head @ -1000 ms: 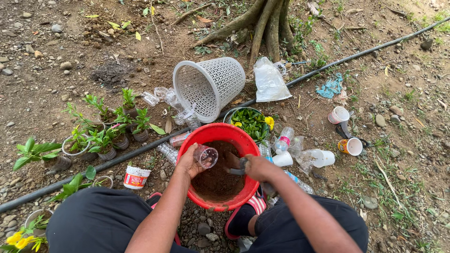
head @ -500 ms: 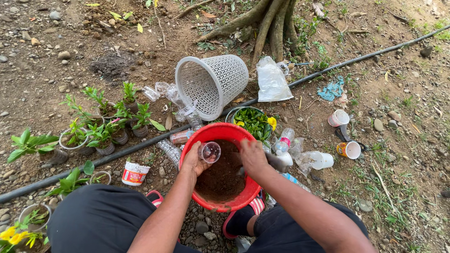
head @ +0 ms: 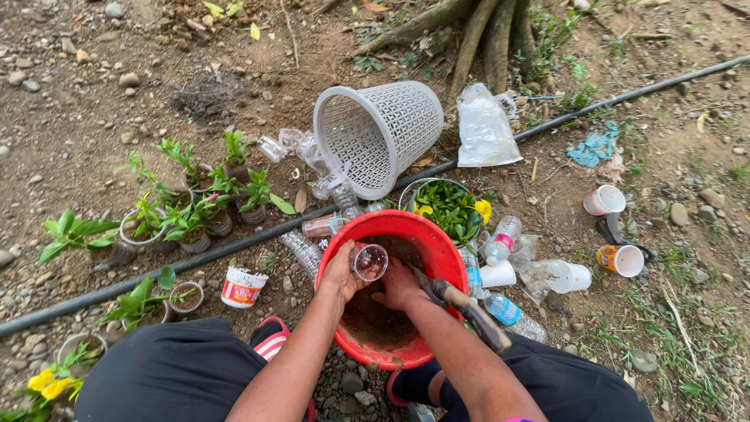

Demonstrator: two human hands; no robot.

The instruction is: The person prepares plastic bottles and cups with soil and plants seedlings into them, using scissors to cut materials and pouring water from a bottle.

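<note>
Head view: left hand (head: 341, 272) grips a small clear plastic cup (head: 369, 262) over the round red plastic basin (head: 437, 248) of dark soil (head: 375, 316). Right hand (head: 400, 287) rests loosely curled on the soil, beside a wooden-handled trowel (head: 461, 303) leaning on the basin's rim.

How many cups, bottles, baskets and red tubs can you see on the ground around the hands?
Round red plastic tub of soil: 1
White plastic lattice basket, tipped on its side: 1
Paper or plastic cups (one; small clear cup in the left hand): about 6
Clear plastic bottles (one): at least 3
Total: about 11
</note>
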